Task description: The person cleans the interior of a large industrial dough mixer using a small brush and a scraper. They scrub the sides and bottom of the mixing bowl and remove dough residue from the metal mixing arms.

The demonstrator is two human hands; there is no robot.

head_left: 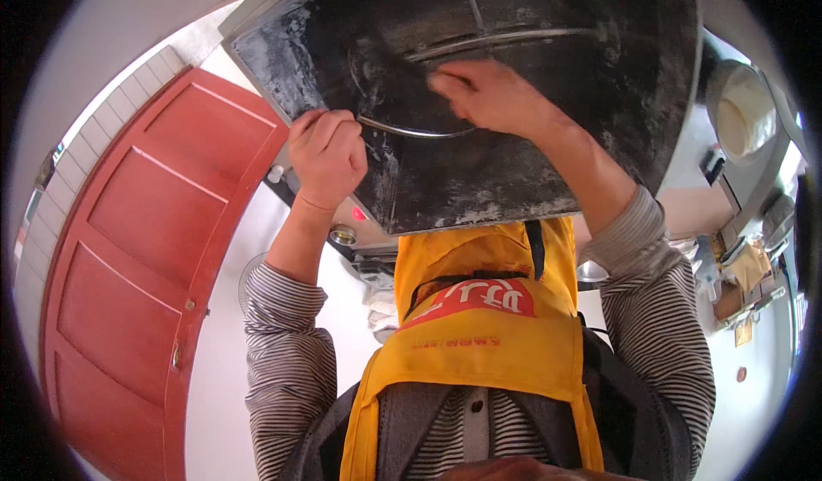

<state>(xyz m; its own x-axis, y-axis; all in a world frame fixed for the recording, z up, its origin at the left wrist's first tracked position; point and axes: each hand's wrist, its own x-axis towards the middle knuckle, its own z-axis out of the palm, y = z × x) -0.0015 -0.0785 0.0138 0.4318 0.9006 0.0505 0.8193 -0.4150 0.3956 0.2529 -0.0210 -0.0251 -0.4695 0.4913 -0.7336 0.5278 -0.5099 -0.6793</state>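
Observation:
A large dark metal panel with pale, powdery smears and a pale rim fills the upper middle, tilted in front of my chest. Across its face run a curved shiny metal strip and a second strip farther up. My left hand is closed at the panel's left edge, fingers curled over it. Over the middle of the panel, my right hand is closed and slightly blurred. A dark, smeared tool, perhaps a brush, extends left from its fingers; its exact kind cannot be made out.
A red panelled door stands at the left beside a tiled wall strip. A pale bucket is at the upper right, with a cluttered counter below it. Behind my left forearm sits a small tin. I wear a yellow apron.

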